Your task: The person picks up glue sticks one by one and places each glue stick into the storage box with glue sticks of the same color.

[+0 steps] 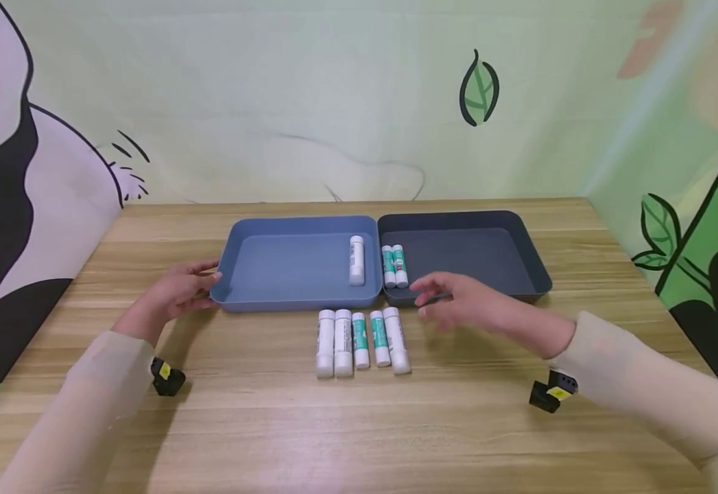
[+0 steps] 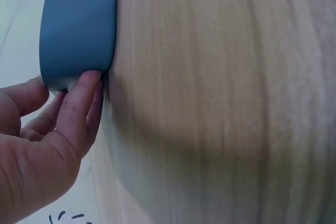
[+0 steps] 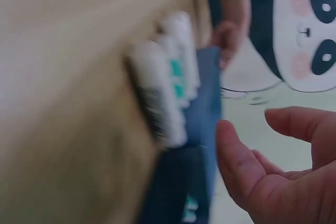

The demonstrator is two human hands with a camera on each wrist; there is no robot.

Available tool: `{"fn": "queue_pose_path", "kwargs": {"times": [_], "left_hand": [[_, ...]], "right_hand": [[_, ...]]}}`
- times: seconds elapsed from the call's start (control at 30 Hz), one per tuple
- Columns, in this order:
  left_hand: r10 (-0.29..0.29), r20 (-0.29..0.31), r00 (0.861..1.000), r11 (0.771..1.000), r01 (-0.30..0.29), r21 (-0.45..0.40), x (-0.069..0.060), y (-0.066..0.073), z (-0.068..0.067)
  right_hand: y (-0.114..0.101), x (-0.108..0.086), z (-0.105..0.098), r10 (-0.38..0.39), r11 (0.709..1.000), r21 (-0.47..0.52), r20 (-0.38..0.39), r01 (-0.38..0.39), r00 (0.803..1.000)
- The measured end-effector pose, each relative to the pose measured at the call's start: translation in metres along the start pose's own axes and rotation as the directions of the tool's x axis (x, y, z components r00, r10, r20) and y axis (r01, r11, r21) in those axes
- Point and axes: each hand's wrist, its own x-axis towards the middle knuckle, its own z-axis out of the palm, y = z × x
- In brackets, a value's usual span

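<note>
Two shallow trays stand side by side, a blue tray (image 1: 291, 264) and a dark navy tray (image 1: 466, 254). One large white glue stick (image 1: 356, 261) lies in the blue tray's right end; two small green-labelled glue sticks (image 1: 400, 266) lie in the dark tray's left end. In front of the trays is a row of several more, large white glue sticks (image 1: 343, 343) and small green ones (image 1: 361, 341). My left hand (image 1: 176, 291) touches the blue tray's left end with its fingertips. My right hand (image 1: 457, 300) hovers by the dark tray's front rim, fingers apart, holding nothing.
Trays and glue sticks are on a wood-grain table (image 1: 260, 425). A printed cloth backdrop (image 1: 260, 103) hangs behind the table's back edge and along the sides. A small black camera (image 1: 167, 377) is worn on the left wrist, another camera (image 1: 553, 391) on the right.
</note>
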Motion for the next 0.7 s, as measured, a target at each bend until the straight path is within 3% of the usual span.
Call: {"fn": "queue_pose_path", "kwargs": {"times": [0.17,0.33,0.5,0.7], "left_hand": [[-0.002,0.000,1.000,1.000,0.002,0.007,0.000,0.002,0.001],[0.003,0.013,1.000,1.000,-0.003,0.011,0.001,0.001,0.002],[0.001,0.003,1.000,1.000,-0.001,0.013,0.001,0.002,0.001],[-0.002,-0.002,1.000,1.000,0.002,0.005,0.001,0.001,0.001]], "right_hand": [[0.022,0.002,0.016,0.067,0.990,0.125,-0.002,-0.066,0.998],[0.030,0.004,0.027,0.113,0.965,0.239,-0.004,-0.109,0.994],[0.031,0.009,0.037,0.150,0.951,0.276,-0.014,-0.140,0.989],[0.030,0.016,0.052,0.177,0.947,0.292,-0.118,-0.136,0.977]]}}
